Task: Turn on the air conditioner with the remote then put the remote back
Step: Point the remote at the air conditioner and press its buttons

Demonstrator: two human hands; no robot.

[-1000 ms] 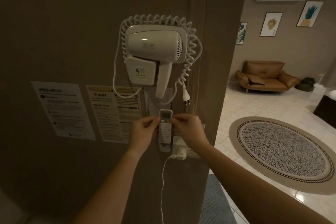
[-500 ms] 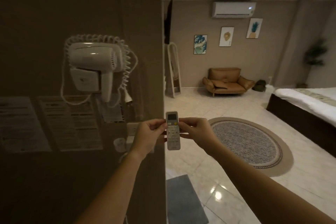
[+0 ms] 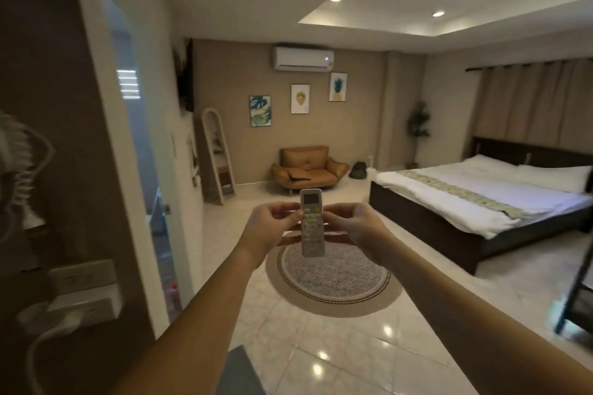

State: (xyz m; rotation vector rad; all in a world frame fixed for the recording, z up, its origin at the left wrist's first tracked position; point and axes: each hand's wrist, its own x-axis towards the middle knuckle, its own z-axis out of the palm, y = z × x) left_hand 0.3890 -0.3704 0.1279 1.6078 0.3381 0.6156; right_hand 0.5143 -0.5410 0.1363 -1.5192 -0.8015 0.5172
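Observation:
A white remote (image 3: 312,227) with a small screen on top stands upright in front of me, held from both sides. My left hand (image 3: 272,224) pinches its left edge and my right hand (image 3: 354,223) pinches its right edge, both arms stretched forward. The white air conditioner (image 3: 303,58) hangs high on the far wall, above three framed pictures, with a small light on its right end. The remote's top end points towards that wall.
A brown wall (image 3: 64,138) with sockets (image 3: 83,279) and a coiled cord stands close on my left. Beyond are a doorway, a leaning mirror (image 3: 218,154), a tan armchair (image 3: 308,168), a round rug (image 3: 333,279) on shiny tiles, and a bed (image 3: 481,195) on the right.
The remote has come off its wall holder below the hair dryer and out into the room, in both hands. My view has swung right, from the wall to the bedroom.

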